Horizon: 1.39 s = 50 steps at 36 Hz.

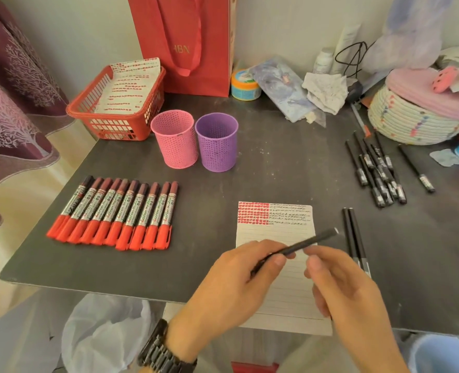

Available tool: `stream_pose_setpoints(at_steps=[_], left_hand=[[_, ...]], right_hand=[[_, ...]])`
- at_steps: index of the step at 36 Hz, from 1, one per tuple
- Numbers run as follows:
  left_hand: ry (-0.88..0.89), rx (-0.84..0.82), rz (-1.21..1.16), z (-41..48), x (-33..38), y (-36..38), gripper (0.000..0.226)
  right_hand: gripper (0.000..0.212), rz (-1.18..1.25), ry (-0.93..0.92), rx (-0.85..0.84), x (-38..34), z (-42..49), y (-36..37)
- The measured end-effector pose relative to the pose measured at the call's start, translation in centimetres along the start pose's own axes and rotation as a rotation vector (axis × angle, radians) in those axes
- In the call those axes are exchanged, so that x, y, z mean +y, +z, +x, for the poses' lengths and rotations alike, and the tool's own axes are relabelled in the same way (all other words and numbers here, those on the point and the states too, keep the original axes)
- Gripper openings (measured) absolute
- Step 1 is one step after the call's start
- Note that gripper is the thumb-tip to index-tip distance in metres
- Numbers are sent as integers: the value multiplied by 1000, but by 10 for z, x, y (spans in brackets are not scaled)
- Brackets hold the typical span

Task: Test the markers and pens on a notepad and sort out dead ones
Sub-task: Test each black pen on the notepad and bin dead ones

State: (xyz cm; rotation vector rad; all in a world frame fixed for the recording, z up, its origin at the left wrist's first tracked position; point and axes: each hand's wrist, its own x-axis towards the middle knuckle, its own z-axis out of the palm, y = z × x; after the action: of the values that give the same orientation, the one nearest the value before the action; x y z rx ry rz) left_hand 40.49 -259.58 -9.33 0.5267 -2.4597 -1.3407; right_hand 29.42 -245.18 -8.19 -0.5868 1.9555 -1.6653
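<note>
Black pen (309,242) slants across the left hand (239,281), whose fingers and thumb curl round its lower end, above the notepad (263,235) at the near edge of the bench (223,189). The right hand (346,289) is just beside the shaft with its fingers bent (blur hides whether they pinch it, so I cannot tell). Red and dark scribbles fill the notepad's top rows. Two more pens (353,232) lie just right of it, and a heap of black pens (379,173) lies farther back. Red markers (115,214) lie in a row at left, near a pink cup (175,141) and a purple cup (217,142).
</note>
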Motion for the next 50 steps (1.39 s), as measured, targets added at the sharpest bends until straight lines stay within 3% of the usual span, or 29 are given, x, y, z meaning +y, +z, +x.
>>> stream_pose_setpoints(at_steps=[4,9,17,22,27,33,39,46,50], left_hand=[[-41,-160,81,0,2,-2,27],[-128,-154,90,13,5,-14,41],[-78,-67,348,22,4,-9,69],[-71,-10,370,26,-1,-5,82],[54,81,393,39,-11,-6,63],[24,80,414,63,-39,-17,40],[50,42,442,69,-57,-13,38],[25,70,377,70,-61,-13,43],[5,75,367,68,-60,-13,44]], right_hand=[[24,163,19,-60,-5,5,2],[23,215,-14,45,-2,10,11],[38,310,103,-65,2,18,31],[32,300,28,46,3,20,28],[33,327,-56,148,-3,28,17],[30,333,-38,219,-11,62,10],[31,248,45,83,-4,102,33],[47,-85,-122,257,21,115,40],[44,-164,-172,312,29,110,43]])
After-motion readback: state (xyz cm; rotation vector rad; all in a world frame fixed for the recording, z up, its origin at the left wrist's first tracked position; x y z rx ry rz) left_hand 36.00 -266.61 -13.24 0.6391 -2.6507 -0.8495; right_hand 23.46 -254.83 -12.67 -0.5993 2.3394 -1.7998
